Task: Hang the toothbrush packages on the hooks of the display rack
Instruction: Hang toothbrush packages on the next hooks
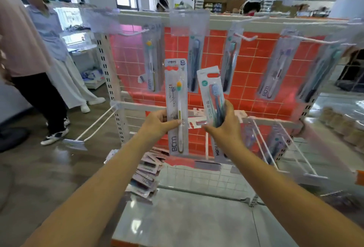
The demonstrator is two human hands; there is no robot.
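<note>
A: Your left hand (157, 121), what's it on?

B: Arm stretched forward, wrist level. Your thumb and curled fingers pinch the white carded toothbrush package with the orange-and-green brush head (176, 106) at its middle. Card upright, clear of any hook, in front of the rack.

A: And your right hand (222, 126)?

B: Also stretched out, just beside the left. Its fingers wrap the lower half of a clear-fronted package of dark blue and red toothbrushes (212, 97), thumb on the near edge. Top tilts slightly left. The two packages stand close, not touching.

A: Where is all this?

B: Before the white metal display rack with the red tiled back panel (254, 53). On its upper row, long white wire hooks (246, 36) carry several hung packages. The lower row's hooks (262, 142) slant down toward you, a few packages on them, blurred. A loose heap of pink-backed toothbrush packages (146, 177) lies on the rack's base, lower left.
</note>
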